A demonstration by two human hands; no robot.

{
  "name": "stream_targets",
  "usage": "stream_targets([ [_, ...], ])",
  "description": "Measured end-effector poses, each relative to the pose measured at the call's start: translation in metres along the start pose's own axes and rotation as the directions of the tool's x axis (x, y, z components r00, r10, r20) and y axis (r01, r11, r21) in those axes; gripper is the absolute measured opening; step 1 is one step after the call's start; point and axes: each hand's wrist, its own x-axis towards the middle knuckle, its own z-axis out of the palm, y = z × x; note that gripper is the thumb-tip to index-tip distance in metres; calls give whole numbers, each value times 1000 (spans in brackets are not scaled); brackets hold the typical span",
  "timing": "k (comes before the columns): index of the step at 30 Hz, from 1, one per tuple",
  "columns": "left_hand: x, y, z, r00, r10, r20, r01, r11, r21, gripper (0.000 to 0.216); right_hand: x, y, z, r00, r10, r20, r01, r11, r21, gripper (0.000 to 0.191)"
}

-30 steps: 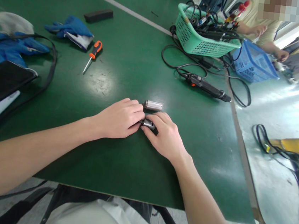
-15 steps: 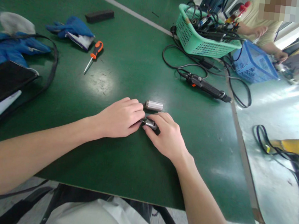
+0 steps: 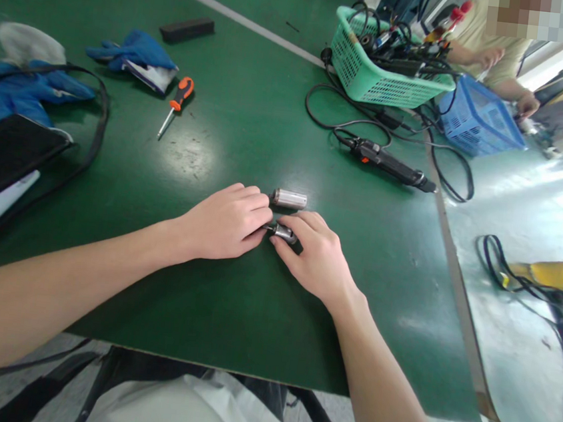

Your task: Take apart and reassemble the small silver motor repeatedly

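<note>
Right hand (image 3: 319,258) pinching metal cylinder (image 3: 285,232), slightly farther than before from curled left hand (image 3: 227,222), whose grip is hidden

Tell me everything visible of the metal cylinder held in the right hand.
The metal cylinder looks silvery and glossy, with a thin dark part at its end by the left hand. It points roughly sideways, gripped between thumb and fingers of the right hand. Its right end and any contact with the green table are unclear.

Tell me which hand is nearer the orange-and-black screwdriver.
Left. The left hand is to the right of the screwdriver and closer to the wearer, not touching it; the right hand is farther right, gripping a small metal part.
</note>
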Motion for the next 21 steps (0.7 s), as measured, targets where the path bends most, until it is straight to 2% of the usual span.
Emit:
stream_targets([
  [21, 0, 0, -1, 999, -17, -27, 16, 1000, -10, 21, -1, -1, -4, 1000, 20, 17, -20, 1000, -12, 17],
])
